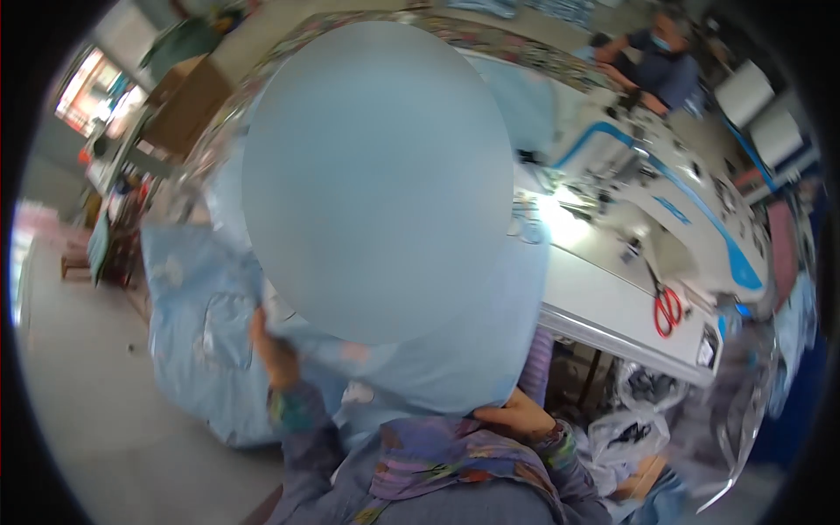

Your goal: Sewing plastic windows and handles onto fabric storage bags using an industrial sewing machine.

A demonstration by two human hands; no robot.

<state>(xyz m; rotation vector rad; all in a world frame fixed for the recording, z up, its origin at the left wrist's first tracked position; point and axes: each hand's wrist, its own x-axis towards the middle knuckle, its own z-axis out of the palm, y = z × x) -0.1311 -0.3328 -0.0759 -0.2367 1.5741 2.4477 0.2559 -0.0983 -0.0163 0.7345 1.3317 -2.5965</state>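
Note:
A wide piece of light blue fabric [481, 350] with small pale prints spreads over the sewing table and hangs toward my lap. A blurred grey-blue oval hides much of the middle. My left hand [277, 357], smeared by motion, grips the fabric beside a stitched pocket-like patch [229, 331]. At the near edge of the cloth, my right hand [518, 416] is closed with the hem pinched between thumb and fingers. The white and blue sewing machine [665, 188] stands to the right, its lamp shining by the needle area, where some cloth lies.
Red-handled scissors [667, 311] lie on the white table [604, 293] at the right. Clear plastic bags [626, 429] hang below its edge. A cardboard box [186, 105] stands at the far left. Another person [661, 66] in a mask sits at the back right.

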